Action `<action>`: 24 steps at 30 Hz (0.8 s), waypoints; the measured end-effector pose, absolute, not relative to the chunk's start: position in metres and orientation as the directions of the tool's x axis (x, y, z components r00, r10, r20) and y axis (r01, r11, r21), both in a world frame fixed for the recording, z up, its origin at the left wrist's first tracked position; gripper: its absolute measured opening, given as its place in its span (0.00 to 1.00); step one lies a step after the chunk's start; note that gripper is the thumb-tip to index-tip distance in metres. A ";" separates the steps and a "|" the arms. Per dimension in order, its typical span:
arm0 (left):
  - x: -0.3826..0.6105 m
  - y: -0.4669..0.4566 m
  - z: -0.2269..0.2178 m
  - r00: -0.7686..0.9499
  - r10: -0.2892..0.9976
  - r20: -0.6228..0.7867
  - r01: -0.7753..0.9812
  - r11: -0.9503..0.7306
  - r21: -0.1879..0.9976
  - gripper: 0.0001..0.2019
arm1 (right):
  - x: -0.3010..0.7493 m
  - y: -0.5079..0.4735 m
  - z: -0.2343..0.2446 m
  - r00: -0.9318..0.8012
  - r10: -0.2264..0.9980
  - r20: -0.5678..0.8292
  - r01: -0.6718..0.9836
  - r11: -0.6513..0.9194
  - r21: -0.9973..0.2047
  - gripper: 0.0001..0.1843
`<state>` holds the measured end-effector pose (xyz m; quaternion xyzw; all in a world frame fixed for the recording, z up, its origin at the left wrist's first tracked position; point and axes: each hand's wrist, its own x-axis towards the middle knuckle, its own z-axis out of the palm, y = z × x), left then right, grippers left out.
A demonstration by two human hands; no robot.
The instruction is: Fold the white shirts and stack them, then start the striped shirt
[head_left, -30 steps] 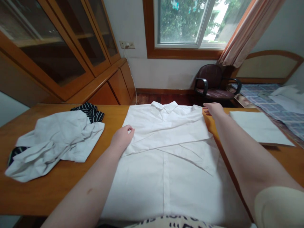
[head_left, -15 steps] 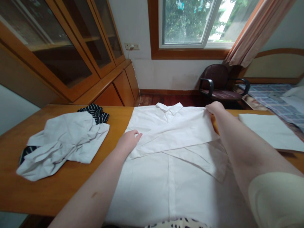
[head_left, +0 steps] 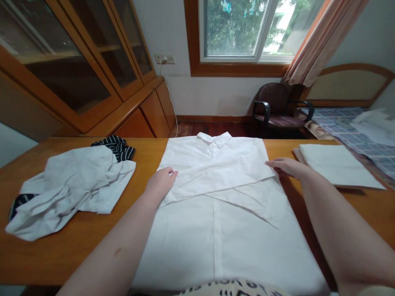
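Note:
A white collared shirt [head_left: 185, 234] lies front side up on the wooden table, its collar pointing away from me. Both sleeves are folded across the chest, one over the other. My left hand [head_left: 161, 183] is closed on the shirt's left edge near the folded sleeve, fingers curled over the cloth. On the opposite side, my right hand [head_left: 286, 166] pinches the right edge with its fingertips, a little below the shoulder. The shirt's bottom hem is hidden by my body.
To the left, a crumpled white garment [head_left: 80, 172] lies with a black striped cloth [head_left: 123, 150] beneath it. A folded white stack [head_left: 336, 164] sits at the right on the table [head_left: 101, 236]. Beyond stand a cabinet [head_left: 132, 96], a chair [head_left: 274, 102] and a bed [head_left: 336, 127].
My right hand has moved from the shirt's far right shoulder corner down its right edge, toward me. My left hand stays at the left edge. The whole view has shifted slightly.

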<state>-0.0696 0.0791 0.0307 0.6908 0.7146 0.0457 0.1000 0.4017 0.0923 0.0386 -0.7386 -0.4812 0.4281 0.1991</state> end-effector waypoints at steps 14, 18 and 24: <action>-0.075 0.078 0.035 -0.111 0.979 -0.173 0.991 0.122 0.052 0.22 | 0.402 0.078 0.026 0.287 0.943 -0.170 0.752 -0.332 -0.570 0.24; -0.080 0.079 0.036 -0.125 0.974 -0.191 0.992 0.118 -0.048 0.22 | 0.414 0.080 0.017 0.497 0.851 -0.169 0.607 -0.480 -0.633 0.18; -0.074 0.076 0.042 -0.154 0.976 -0.154 0.987 0.160 0.026 0.22 | 0.409 0.082 0.012 0.452 0.881 -0.138 0.515 -0.384 -0.766 0.21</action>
